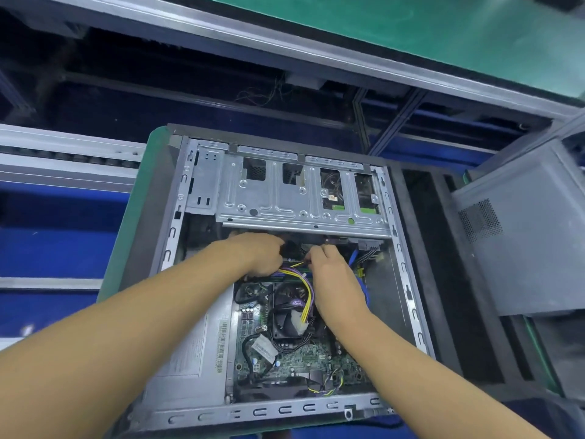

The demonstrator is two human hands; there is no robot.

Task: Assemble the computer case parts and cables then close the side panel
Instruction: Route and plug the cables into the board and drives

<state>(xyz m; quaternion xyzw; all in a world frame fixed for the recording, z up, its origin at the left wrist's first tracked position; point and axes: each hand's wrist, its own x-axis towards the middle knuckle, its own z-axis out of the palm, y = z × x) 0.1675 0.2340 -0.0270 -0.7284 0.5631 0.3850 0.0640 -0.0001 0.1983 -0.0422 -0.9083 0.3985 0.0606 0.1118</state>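
The open case (403, 267) lies on the green table (136, 217). Just below its drive cage (300, 191) the left hand (259, 255) grips the yellow-purple cables (305, 289), and the right hand (329, 274) pinches them just beside it. Further below the cage the cables reach the fan (285, 318); a grey panel (522, 242) stands to the cage's right.

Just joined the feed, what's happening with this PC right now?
A person has both hands inside the open computer case, just below the drive cage. The left hand and right hand curl around the cables above the motherboard. What each grips is hard to tell. The side panel is not yet on.
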